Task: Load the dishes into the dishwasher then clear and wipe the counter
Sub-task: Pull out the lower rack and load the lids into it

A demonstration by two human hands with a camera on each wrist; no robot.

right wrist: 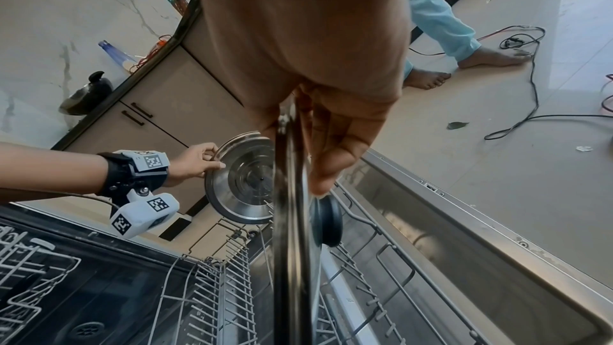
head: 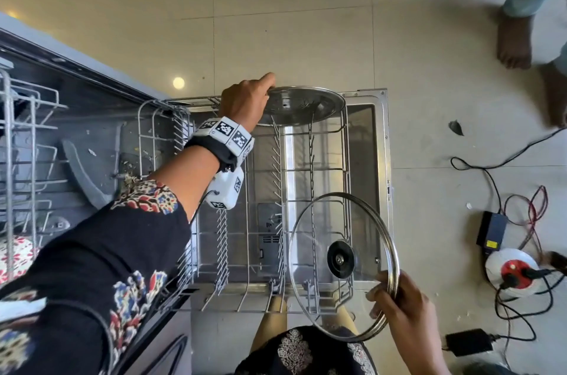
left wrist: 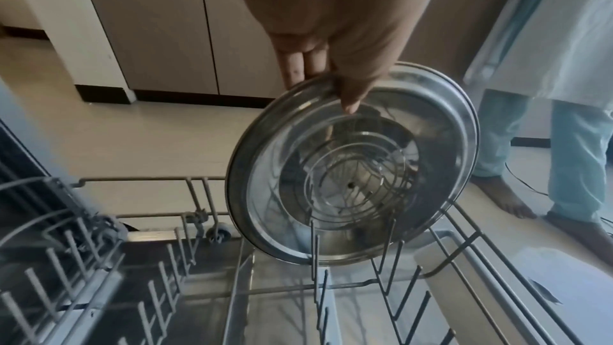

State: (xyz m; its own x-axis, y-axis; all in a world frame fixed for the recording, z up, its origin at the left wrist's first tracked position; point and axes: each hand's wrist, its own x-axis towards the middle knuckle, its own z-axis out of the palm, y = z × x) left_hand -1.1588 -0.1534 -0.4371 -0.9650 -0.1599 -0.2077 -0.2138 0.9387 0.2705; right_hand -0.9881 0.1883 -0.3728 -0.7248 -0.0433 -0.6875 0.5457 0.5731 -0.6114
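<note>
Left hand (head: 244, 101) pinches the top rim of a steel lid (head: 302, 106), its grip thumb on the inner face and fingers behind, the lid standing tilted among the tines at the far end of the pulled-out lower rack (head: 346, 160). Right hand (head: 402, 304) grips a glass lid (head: 343, 264) by its metal rim, fingers curled round the edge, the lid with its black knob (head: 340, 258) held above the near right part of the rack. The rack sits over the open dishwasher door (head: 383, 135); a second person's bare feet (head: 514, 43) stand on the floor beyond.
</note>
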